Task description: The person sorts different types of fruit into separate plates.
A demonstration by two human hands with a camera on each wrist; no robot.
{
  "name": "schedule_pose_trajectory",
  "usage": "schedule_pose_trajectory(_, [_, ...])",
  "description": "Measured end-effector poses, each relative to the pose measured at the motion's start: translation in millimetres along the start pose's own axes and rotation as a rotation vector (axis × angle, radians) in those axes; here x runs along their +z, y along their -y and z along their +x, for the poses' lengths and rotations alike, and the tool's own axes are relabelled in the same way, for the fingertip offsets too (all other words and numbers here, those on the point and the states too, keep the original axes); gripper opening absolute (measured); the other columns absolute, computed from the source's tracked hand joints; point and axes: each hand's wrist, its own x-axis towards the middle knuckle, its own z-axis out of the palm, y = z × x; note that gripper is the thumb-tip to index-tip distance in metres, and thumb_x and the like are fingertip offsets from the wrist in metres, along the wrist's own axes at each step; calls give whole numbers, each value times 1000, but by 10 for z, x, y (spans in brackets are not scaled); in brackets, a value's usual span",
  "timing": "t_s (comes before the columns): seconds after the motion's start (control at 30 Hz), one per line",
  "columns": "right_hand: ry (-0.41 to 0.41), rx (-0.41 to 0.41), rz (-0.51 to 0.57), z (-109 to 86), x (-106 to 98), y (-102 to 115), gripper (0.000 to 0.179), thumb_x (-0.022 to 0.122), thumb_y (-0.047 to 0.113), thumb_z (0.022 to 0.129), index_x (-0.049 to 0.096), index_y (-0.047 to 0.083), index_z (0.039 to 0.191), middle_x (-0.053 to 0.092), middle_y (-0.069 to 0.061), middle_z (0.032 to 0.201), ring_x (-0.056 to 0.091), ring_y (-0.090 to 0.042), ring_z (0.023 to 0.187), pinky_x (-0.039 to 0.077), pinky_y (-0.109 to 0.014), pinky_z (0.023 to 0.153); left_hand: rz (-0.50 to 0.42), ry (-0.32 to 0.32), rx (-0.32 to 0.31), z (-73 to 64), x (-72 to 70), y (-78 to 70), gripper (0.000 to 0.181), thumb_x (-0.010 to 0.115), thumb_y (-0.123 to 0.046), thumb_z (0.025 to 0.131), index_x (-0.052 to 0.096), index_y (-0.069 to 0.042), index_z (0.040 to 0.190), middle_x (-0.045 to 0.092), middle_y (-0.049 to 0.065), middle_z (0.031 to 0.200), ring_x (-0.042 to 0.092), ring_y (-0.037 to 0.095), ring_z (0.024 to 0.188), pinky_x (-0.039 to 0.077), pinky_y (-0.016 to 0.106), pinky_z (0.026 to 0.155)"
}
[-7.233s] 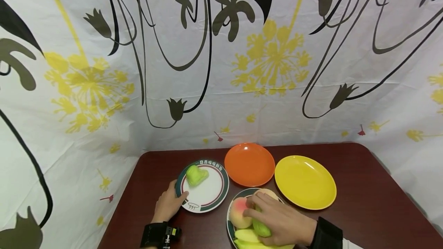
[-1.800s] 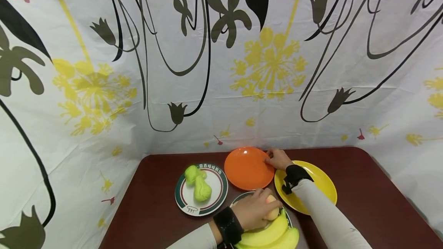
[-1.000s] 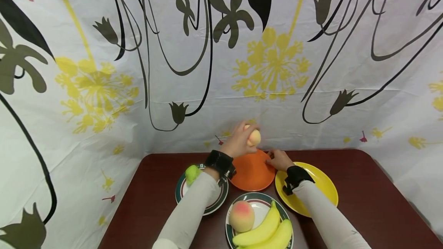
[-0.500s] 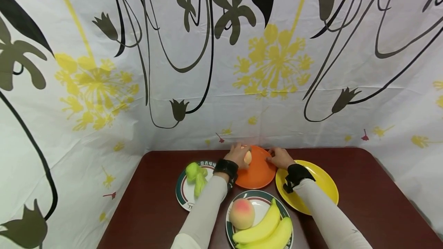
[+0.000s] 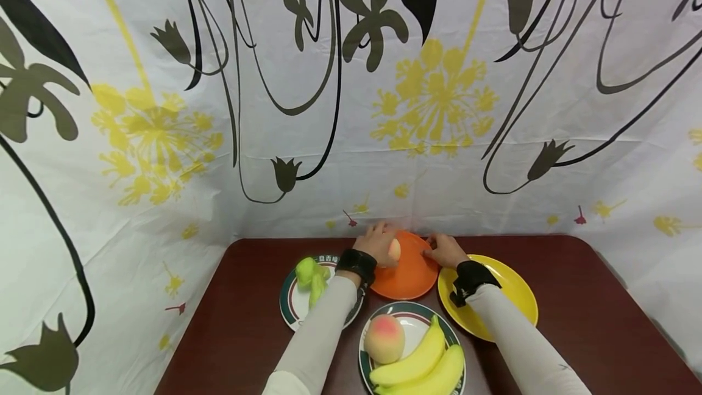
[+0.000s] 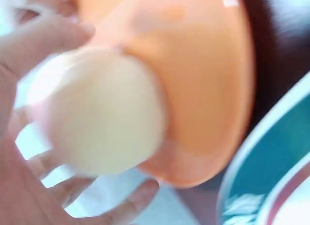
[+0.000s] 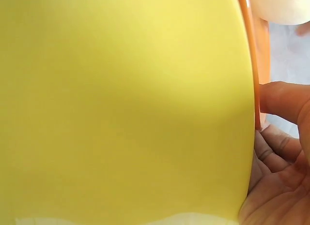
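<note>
My left hand is at the left side of the orange plate, its fingers spread loosely around a pale yellow-pink peach. In the left wrist view the peach looks blurred, with gaps between it and the lower fingers. My right hand pinches the right rim of the orange plate, thumb above and fingers below, as the right wrist view shows. Close to me, a green-rimmed white plate holds another peach and two bananas.
A second green-rimmed plate at the left bears two lumpy light-green fruits, partly behind my left forearm. The yellow plate lies right of the orange one, under my right wrist. A patterned cloth hangs behind the dark-red table.
My left hand has carried the peach from the near plate to the orange plate and loosened around it. Earlier, my right hand moved a green fruit to the left plate, then took the orange rim.
</note>
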Motion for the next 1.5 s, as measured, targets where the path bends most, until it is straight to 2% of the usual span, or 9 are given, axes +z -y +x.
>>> schedule_pose_trajectory(0.13, [-2, 3, 4, 2, 28, -22, 22, 71, 17, 102, 68, -2, 112, 71, -18, 107, 67, -26, 91, 58, -39, 81, -19, -92, 67, -129, -368, -31, 89, 81, -50, 89, 39, -28, 165, 38, 8, 167, 41, 32, 151, 57, 52, 100])
schedule_pose_trajectory(0.3, [4, -4, 17, 31, 44, -27, 23, 70, 17, 102, 68, -3, 114, 71, -18, 107, 67, -28, 93, 59, -40, 83, -94, -218, 167, -475, -841, -93, 86, 75, -50, 93, 35, -31, 167, 31, 5, 172, 35, 30, 156, 53, 57, 105])
schedule_pose_trajectory(0.47, [5, -6, 4, 29, 19, -16, 25, 71, 17, 101, 68, -3, 115, 72, -19, 109, 68, -29, 95, 59, -42, 85, -141, -296, 276, -922, -971, -152, 85, 75, -51, 92, 36, -34, 166, 32, 3, 171, 33, 27, 156, 48, 61, 112])
schedule_pose_trajectory(0.6, [7, -4, -2, -2, -6, 4, 24, 69, 16, 101, 68, -3, 115, 72, -20, 111, 68, -29, 96, 59, -43, 87, -136, -246, 374, -1253, -810, -232, 83, 74, -53, 93, 37, -37, 165, 36, 0, 168, 36, 24, 154, 46, 59, 113])
schedule_pose_trajectory(0.77, [8, -23, -14, -13, -21, 48, 24, 68, 16, 102, 68, -4, 115, 72, -22, 113, 69, -31, 97, 59, -44, 85, -80, -132, 474, -1543, -421, -231, 77, 70, -56, 94, 40, -36, 163, 40, 1, 165, 40, 24, 151, 50, 54, 109])
schedule_pose_trajectory(1.0, [11, -11, -9, -1, 8, 22, 25, 70, 18, 102, 68, -3, 114, 72, -21, 110, 68, -29, 93, 60, -39, 80, -42, 16, 462, -1735, 105, -193, 70, 73, -55, 92, 48, -44, 157, 42, -3, 162, 43, 18, 145, 53, 51, 101])
schedule_pose_trajectory(1.13, [20, 10, 7, -1, 49, -22, 23, 71, 18, 102, 68, -2, 112, 72, -18, 106, 67, -25, 88, 59, -36, 77, -42, 99, 453, -1793, 307, -197, 61, 72, -50, 93, 54, -44, 151, 45, -7, 157, 44, 14, 139, 53, 55, 100])
schedule_pose_trajectory(1.3, [11, 9, 15, 9, 56, -28, 24, 71, 18, 102, 68, -3, 114, 72, -18, 106, 67, -26, 90, 60, -38, 79, 7, 61, 460, -1816, 395, -202, 46, 72, -45, 93, 64, -41, 138, 52, -8, 143, 49, 12, 126, 53, 48, 96])
schedule_pose_trajectory(1.5, [9, 23, 11, 26, 17, 2, 24, 70, 18, 102, 68, -3, 114, 72, -18, 108, 67, -27, 92, 60, -38, 81, 20, 25, 464, -1795, 394, -189, 45, 73, -42, 92, 65, -40, 136, 54, -10, 132, 49, 11, 117, 52, 36, 86])
